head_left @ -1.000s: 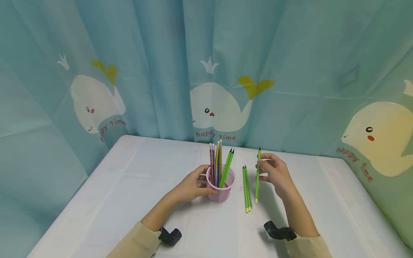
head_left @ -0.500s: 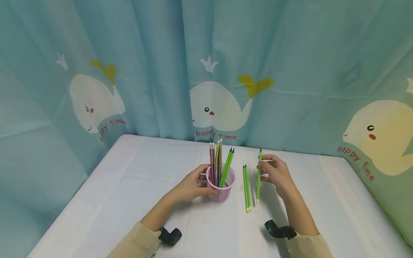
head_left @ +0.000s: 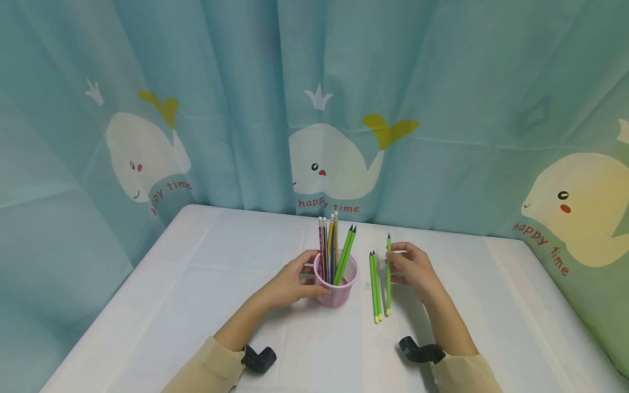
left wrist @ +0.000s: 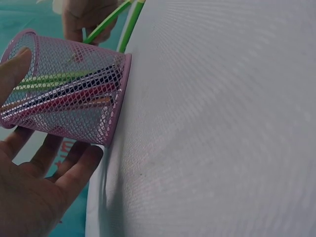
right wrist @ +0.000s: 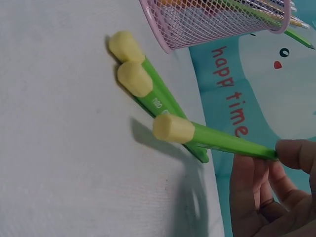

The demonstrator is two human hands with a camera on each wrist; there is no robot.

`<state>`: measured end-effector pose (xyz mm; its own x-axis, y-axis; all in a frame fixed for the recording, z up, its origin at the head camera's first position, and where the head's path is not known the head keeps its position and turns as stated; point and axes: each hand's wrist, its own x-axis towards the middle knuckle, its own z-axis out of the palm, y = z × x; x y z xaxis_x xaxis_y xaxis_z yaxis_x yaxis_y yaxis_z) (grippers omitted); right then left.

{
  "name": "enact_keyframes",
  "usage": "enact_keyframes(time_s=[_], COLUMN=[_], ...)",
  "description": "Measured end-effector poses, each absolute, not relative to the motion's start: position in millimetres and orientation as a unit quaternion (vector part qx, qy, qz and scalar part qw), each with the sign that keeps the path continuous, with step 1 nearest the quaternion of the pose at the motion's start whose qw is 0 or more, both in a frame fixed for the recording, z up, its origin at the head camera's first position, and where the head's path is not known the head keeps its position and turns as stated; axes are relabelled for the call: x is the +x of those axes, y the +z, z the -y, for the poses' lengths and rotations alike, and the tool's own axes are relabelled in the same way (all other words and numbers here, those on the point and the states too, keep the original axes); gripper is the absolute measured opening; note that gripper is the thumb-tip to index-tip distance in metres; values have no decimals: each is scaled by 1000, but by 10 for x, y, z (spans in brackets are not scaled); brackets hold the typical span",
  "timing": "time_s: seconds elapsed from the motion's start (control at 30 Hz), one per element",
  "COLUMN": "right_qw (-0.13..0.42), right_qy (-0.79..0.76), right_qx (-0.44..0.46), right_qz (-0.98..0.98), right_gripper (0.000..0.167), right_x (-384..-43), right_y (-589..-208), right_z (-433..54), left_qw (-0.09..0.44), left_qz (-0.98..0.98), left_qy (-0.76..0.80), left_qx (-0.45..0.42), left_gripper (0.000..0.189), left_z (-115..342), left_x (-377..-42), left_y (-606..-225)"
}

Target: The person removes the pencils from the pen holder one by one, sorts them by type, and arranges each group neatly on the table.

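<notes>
A pink mesh pencil cup [head_left: 335, 297] stands upright on the white table, with several pencils in it. Among them are two green pencils [head_left: 346, 256], black points up. My left hand [head_left: 291, 284] holds the cup from its left side, thumb across the front, fingers round the back. Between thumb and fingers, my right hand [head_left: 411, 267] pinches another green pencil [right wrist: 222, 139], point up and yellow eraser end down. Just left of it, two more green pencils [right wrist: 160, 94] lie side by side on the table. In the right wrist view the held pencil overlaps them.
The white table [head_left: 221, 262] ends at a blue-green curtain [head_left: 236, 109] printed with whales. Each wrist wears a black strap-on device [head_left: 260, 360] at the sleeve's edge. The cup stands left of the loose pencils.
My right hand has shifted left and a little toward me with its green pencil, now closer to the two lying pencils. My left hand and the cup have stayed put.
</notes>
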<state>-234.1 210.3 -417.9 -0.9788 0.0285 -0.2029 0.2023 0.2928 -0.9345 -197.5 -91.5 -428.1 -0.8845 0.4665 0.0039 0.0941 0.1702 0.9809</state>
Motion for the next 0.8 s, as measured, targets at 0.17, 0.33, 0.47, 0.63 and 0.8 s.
enact_keyframes(time_s=[0.17,0.33,0.47,0.63,0.8], right_qw=[83,101,109,116,137], right_qy=[-586,-578,-572,-578,-597], right_qx=[68,65,64,71,75], right_qz=[-803,-807,-811,-805,-787], right_gripper=[39,41,44,44,46], right_x=[-2340,-2334,-2331,-2349,-2339], right_y=[-4213,-4242,-4262,-4284,-4289], right_z=[-2085,-2102,-2108,-2113,-2112], left_qw=[149,151,149,145,147], left_qz=[-751,-750,-750,-747,-749], left_qy=[614,615,615,620,617], left_qx=[191,192,191,190,191], left_gripper=[77,77,77,76,76], left_z=[916,916,916,914,912], left_x=[-1974,-1965,-1967,-1978,-1976], left_y=[-4276,-4275,-4278,-4276,-4275])
